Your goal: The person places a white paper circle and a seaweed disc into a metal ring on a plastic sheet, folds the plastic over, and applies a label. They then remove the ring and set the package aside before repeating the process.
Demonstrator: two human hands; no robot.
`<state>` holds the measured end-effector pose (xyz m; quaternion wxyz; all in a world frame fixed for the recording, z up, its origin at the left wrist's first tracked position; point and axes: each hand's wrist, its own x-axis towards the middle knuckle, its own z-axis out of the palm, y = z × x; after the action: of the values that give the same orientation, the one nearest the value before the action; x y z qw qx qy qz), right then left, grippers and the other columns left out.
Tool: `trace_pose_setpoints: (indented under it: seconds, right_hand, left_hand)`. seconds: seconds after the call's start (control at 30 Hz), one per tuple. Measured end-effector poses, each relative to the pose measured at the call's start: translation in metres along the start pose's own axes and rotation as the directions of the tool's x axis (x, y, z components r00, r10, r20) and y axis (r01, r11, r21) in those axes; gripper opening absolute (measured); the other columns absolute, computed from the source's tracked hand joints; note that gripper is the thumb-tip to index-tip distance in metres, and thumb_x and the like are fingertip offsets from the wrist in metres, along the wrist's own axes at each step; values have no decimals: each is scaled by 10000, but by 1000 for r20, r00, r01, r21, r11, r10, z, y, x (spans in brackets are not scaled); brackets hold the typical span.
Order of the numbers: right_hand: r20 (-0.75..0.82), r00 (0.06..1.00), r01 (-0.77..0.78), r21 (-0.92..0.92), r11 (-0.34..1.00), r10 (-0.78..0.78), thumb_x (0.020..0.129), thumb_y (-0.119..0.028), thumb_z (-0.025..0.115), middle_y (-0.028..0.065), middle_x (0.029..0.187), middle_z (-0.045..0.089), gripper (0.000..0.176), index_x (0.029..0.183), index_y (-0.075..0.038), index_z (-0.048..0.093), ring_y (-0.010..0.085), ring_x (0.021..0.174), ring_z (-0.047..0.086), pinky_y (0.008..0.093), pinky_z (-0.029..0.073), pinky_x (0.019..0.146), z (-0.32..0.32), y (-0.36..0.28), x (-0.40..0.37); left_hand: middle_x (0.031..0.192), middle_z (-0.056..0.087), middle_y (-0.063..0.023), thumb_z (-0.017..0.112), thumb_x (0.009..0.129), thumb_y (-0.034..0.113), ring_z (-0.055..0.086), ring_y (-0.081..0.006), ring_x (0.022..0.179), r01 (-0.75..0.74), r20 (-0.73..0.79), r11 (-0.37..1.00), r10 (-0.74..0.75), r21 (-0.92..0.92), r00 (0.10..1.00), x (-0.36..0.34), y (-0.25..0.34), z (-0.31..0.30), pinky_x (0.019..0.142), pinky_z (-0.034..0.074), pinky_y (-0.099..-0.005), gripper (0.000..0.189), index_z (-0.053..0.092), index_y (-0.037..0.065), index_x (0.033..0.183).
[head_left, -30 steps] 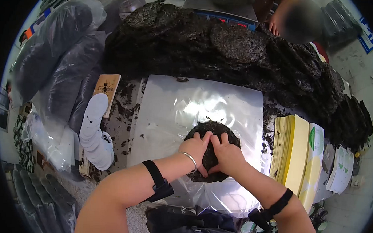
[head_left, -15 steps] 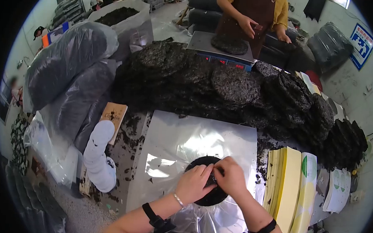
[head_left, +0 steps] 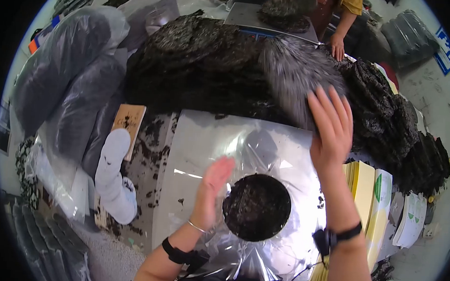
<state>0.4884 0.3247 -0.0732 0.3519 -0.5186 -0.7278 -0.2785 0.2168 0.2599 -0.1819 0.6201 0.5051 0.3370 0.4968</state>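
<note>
A round, dark cake of what looks like dried seaweed (head_left: 256,208) lies on clear plastic film over a pale board (head_left: 195,134); a thin dark rim edges it. Just left of it, my left hand (head_left: 212,185) is turned edge-on, fingers stretched and slightly blurred, holding nothing. My right hand (head_left: 331,128) reaches to the heap at the back. Its fingers lie over the edge of another seaweed cake (head_left: 297,75), which is smeared by motion; my right thumb is hidden behind it.
Beyond the heap of seaweed cakes (head_left: 189,47), a co-worker's hand (head_left: 336,47) rests near a scale (head_left: 241,15). White round papers (head_left: 113,160) lie left beside a wooden block (head_left: 129,117). Yellow packaging stacks (head_left: 360,186) stand right. Filled plastic bags (head_left: 68,66) crowd the left.
Both hands have left the round cake on the film. My right hand went forward and right to a cake from the heap; my left moved slightly left and opened. The camera view has shifted.
</note>
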Motion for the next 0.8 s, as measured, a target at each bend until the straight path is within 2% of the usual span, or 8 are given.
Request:
trace_pose_setpoints:
  seconds: [0.1,0.2,0.27,0.33,0.47,0.6,0.77,0.8]
  right_hand:
    - [15,999,37,156,987,-40,849,-146,708,90,1336,689,368,1213,-193,744,363,1313,594,545,423,1127,-64,-74,-113]
    - [595,802,-234,227,945,56,837,-99,663,60,1414,635,477,1302,-196,707,316,1412,500,548,338,1190,-95,-142,-202]
    - [635,765,-327,235,916,110,772,-53,682,64,1483,576,602,1359,-182,671,320,1439,455,563,264,1224,-101,-146,-216]
    - [640,762,-324,243,914,100,772,-78,695,64,1513,547,639,1397,-199,637,315,1448,445,570,243,1230,-109,-145,-206]
    - [649,761,-255,278,926,15,806,-114,703,53,1501,550,612,1405,-212,626,302,1473,419,567,236,1235,-110,-151,-210]
    - [705,707,-267,205,942,48,822,-193,713,53,1444,581,524,1343,-184,657,301,1435,458,562,263,1223,-110,-155,-202]
    - [800,600,-481,386,787,-26,833,-221,755,132,1349,629,438,1250,-107,688,337,1368,514,538,310,1188,-107,-133,-197]
    - [721,683,-591,451,669,117,824,-212,749,144,1334,633,424,1229,-102,685,325,1374,508,545,312,1192,-105,-132,-197]
  left_hand:
    - [1571,431,-217,205,1086,605,394,-307,1482,-59,-54,989,52,-137,997,-13,25,-16,1250,267,-472,778,338,-4,1552]
    - [1574,428,-210,200,1095,576,393,-307,1484,-87,-103,996,86,-4,991,-30,50,-18,1245,269,-471,750,353,-1,1549]
    - [1571,444,-187,176,1103,537,400,-312,1478,-93,85,923,65,374,994,-40,53,-19,1237,276,-467,723,381,-7,1533]
    - [1564,457,-183,299,1102,457,408,-331,1473,-132,153,886,70,445,986,-42,56,-3,1235,273,-455,625,404,14,1529]
    - [1622,377,-175,569,988,380,332,-374,1501,-537,561,362,47,762,827,-30,43,37,1242,189,-566,634,429,135,1556]
    - [1670,309,-120,529,994,514,226,-383,1549,-702,701,25,-87,712,708,-27,-7,50,1212,110,-690,639,404,308,1585]
    - [1714,201,-101,445,1007,604,131,-405,1573,-682,669,-11,-187,731,720,-21,-31,49,1211,48,-708,676,313,358,1622]
    - [1714,201,-101,445,1007,604,131,-405,1573,-684,670,-6,-197,730,716,-21,-33,47,1211,48,-708,676,313,358,1622]
